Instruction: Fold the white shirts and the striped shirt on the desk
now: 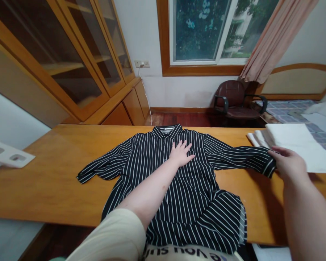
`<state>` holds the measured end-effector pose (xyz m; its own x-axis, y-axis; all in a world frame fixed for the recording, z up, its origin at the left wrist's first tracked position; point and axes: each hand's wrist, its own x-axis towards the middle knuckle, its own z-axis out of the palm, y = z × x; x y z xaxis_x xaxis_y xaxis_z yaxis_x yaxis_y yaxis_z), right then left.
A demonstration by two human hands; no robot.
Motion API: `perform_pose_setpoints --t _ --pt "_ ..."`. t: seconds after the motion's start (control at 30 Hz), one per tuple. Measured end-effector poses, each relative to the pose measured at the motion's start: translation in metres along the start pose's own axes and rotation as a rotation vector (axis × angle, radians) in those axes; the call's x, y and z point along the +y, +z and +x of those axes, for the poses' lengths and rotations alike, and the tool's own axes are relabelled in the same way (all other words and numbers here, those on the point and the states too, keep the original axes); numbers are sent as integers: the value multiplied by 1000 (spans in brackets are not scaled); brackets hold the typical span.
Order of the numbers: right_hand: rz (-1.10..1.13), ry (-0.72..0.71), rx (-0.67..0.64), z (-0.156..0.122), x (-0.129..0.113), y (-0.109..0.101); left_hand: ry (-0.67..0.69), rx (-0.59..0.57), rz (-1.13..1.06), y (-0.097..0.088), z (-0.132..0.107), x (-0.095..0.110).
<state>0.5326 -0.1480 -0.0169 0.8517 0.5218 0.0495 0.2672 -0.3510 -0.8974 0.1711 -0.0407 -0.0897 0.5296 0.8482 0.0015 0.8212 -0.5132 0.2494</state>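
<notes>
A black shirt with white stripes point(149, 163) lies front up on the wooden table, its collar toward the far edge and its lower hem hanging toward me. My left hand point(180, 154) rests flat on the chest of the shirt, fingers spread. Out to the right, my right hand point(290, 163) pinches the cuff of one sleeve, which is stretched sideways from the shoulder. The other sleeve lies bent outward on the left. Near the bottom right, part of the hem is folded and rumpled.
Folded white cloths point(293, 141) are stacked right behind my right hand. A white plastic piece point(9, 154) stands at the table's left end. Beyond the wooden table point(51, 174) are a glass-door cabinet point(97, 90), an office chair point(233, 99) and a bed point(288, 110).
</notes>
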Motion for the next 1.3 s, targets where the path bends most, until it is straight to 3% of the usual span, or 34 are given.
perform_pose_setpoints --t 0.1,0.17,0.37,0.43,0.5,0.63,0.73,0.83,0.9,1.1,1.23,1.3 --pt "268 182 -174 -23 -12 14 1 -1 -17 0 0 0" --pt "403 222 -267 -39 -24 20 5 -2 -38 -1 0 -1" --pt "488 123 -483 -88 -69 33 9 21 -289 -16 -2 0" --pt "519 48 -549 -104 -83 41 -11 75 -561 -24 -6 6" --pt "522 -47 -627 -121 -94 54 -94 60 -967 -31 -12 15" --pt "393 -296 -730 -157 -110 88 -334 -233 -1756 -44 -33 36" --pt "291 -473 -853 -186 -113 107 -438 -341 -2010 -55 -56 41" --pt "226 -543 -1115 -208 -104 113 -515 -319 -2059 -64 -79 33" --pt "160 -587 -1212 -211 -92 110 -572 -277 -2023 -66 -90 21" --pt "-241 -908 -1022 -166 -45 97 -671 -201 -1870 -59 -100 -17" --pt "-523 -761 -797 -142 -21 94 -688 -115 -1611 -52 -91 -30" --pt "-547 -711 -802 -140 -13 93 -736 -70 -1525 -50 -86 -34"
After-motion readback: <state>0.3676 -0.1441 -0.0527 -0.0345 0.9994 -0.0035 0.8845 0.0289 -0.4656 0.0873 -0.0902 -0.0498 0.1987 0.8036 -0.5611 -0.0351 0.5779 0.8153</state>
